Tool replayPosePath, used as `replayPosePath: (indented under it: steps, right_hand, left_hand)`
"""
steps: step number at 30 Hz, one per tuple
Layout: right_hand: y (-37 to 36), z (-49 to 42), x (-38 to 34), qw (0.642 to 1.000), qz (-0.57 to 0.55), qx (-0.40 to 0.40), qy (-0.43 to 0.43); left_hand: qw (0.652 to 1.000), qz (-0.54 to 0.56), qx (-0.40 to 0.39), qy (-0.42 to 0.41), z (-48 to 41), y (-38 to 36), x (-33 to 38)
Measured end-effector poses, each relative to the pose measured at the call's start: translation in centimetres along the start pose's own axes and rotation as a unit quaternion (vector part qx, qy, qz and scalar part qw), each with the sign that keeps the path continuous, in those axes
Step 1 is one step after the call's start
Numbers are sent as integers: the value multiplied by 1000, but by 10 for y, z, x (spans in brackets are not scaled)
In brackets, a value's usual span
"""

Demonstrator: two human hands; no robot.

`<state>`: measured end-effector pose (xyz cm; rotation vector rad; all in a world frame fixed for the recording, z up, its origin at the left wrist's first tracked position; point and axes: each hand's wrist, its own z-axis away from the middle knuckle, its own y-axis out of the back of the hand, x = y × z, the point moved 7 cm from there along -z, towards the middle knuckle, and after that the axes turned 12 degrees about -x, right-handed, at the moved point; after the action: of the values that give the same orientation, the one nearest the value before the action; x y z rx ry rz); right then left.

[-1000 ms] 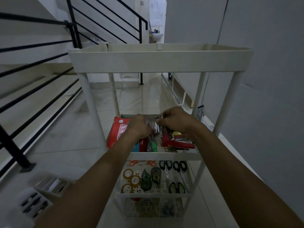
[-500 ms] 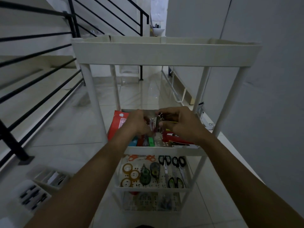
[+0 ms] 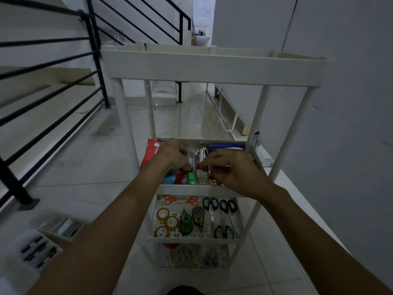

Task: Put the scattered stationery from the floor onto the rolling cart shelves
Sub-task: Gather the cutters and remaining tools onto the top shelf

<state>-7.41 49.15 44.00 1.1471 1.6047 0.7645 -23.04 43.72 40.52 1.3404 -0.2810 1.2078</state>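
Left hand point(image 3: 174, 155) curls round a small pink-clear item point(image 3: 191, 159), right hand point(image 3: 231, 173) pinches a metal piece point(image 3: 205, 166) just beside it, both over the second shelf point(image 3: 191, 188) of the cart point(image 3: 212, 64); red pack point(image 3: 151, 153) left of the grip, blue box point(image 3: 225, 147) just beyond, green marker point(image 3: 192, 178) beneath, tapes point(image 3: 163, 214) and scissors point(image 3: 212, 212) one shelf below.

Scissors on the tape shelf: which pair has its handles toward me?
The pair with green-lined black handles, by the front right corner. The two black-handled pairs and the orange-handled ones have handles at the far side.
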Motion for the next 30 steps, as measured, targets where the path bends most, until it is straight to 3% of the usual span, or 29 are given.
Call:
replayPosePath:
  steps: [9, 18, 23, 30]
  right_hand:
    - [-23, -10, -1, 985, 64, -153, -36]
    - [-15, -2, 5, 983, 16, -156, -93]
    - [-22, -11, 6, 977, 90, -163, -102]
    - [-20, -15, 17, 981, 75, -134, -121]
  left_hand:
    - [1000, 10, 5, 23, -1, -2, 0]
    - [999, 22, 23, 14, -6, -1, -6]
    - [1000, -3, 21, -5, -3, 4, -1]
    - [1000, 4, 15, -17, 4, 5, 1]
